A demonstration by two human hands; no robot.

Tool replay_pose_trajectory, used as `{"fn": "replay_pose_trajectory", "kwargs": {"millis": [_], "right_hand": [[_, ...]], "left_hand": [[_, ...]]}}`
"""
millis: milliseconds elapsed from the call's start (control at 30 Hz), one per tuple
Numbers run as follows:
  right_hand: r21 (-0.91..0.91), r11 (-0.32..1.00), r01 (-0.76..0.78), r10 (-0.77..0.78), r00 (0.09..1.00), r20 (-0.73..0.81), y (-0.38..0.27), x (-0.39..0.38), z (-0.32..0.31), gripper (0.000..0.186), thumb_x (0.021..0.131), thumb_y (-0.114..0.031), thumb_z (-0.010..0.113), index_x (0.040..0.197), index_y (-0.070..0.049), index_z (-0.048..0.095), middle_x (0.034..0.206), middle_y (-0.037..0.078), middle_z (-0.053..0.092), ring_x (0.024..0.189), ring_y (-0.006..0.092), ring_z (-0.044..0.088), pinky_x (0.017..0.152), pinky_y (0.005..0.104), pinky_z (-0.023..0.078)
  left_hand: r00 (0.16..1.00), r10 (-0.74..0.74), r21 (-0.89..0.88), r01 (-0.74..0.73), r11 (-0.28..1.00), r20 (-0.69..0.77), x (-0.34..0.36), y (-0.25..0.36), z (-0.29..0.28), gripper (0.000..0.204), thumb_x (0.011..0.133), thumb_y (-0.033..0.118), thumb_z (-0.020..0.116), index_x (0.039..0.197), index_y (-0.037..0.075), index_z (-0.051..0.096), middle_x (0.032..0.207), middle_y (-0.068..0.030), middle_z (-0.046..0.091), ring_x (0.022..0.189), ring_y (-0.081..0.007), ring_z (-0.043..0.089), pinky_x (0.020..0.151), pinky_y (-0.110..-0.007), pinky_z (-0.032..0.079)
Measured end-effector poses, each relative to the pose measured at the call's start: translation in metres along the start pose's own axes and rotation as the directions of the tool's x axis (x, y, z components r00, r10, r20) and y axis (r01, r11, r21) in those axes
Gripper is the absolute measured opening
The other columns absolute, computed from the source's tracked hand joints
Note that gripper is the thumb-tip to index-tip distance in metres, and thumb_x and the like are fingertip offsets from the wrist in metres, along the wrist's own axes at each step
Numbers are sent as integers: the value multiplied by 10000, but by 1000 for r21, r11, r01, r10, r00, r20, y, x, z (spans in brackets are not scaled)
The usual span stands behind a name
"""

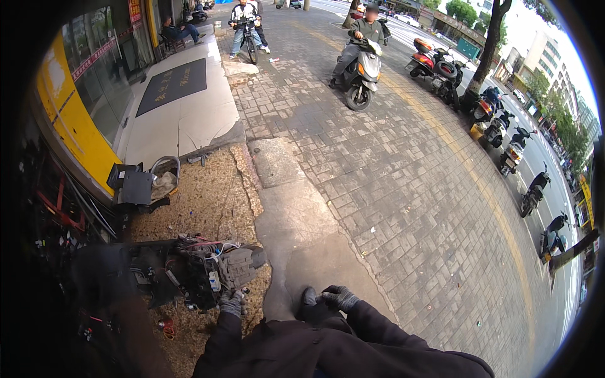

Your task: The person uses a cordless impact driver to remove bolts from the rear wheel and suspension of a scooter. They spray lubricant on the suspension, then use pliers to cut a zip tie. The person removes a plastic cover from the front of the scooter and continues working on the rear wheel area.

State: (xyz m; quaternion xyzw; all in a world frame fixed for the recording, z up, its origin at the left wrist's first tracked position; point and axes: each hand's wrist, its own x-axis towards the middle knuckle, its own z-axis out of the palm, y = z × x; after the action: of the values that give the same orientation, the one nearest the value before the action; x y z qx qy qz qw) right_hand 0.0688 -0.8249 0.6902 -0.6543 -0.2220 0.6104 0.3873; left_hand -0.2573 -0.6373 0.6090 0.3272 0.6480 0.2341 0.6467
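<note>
A dismantled scooter (189, 268) stands at my left, its wiring and inner parts laid bare. At its near end, by a dusty grey part (239, 268), is my left hand (232, 303) in a grey glove. The left fingers are bent against the scooter's lower edge; what they grip is too small to make out. My right hand (340, 297), also gloved, is over my lap above a dark shoe (309, 296), apart from the scooter. Its fingers are curled together, and whatever is between them cannot be made out. Red and white wires (205, 243) run across the top of the scooter.
Dark boxes (135, 186) and a grey ring-shaped part (167, 165) lie beyond the scooter. A coil of red wire (167, 328) rests on the ground. A rider on a scooter (359, 72) and a person with a bicycle (249, 38) are ahead. Parked scooters (513, 151) line the kerb.
</note>
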Motion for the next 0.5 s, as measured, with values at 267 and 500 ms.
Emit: {"fn": "replay_pose_trajectory", "kwargs": {"millis": [267, 500], "right_hand": [[-170, 985, -16, 34, 994, 107, -113, 94, -75, 303, 904, -333, 591, 1017, -64, 674, 810, 34, 655, 602, 127, 556, 519, 271, 488], [-138, 987, -79, 92, 991, 92, -151, 159, -107, 340, 834, -376, 692, 965, -63, 676, 748, 36, 606, 581, 133, 546, 508, 276, 476]], "left_hand": [[963, 42, -112, -74, 991, -265, 93, 17, 9, 87, 926, 215, 605, 971, 141, 598, 606, -19, 546, 387, -155, 436, 351, -322, 398], [889, -119, -286, -15, 958, -443, 153, 66, 17, 157, 914, 281, 619, 1048, 199, 604, 615, 25, 525, 406, -141, 422, 351, -304, 363]]}}
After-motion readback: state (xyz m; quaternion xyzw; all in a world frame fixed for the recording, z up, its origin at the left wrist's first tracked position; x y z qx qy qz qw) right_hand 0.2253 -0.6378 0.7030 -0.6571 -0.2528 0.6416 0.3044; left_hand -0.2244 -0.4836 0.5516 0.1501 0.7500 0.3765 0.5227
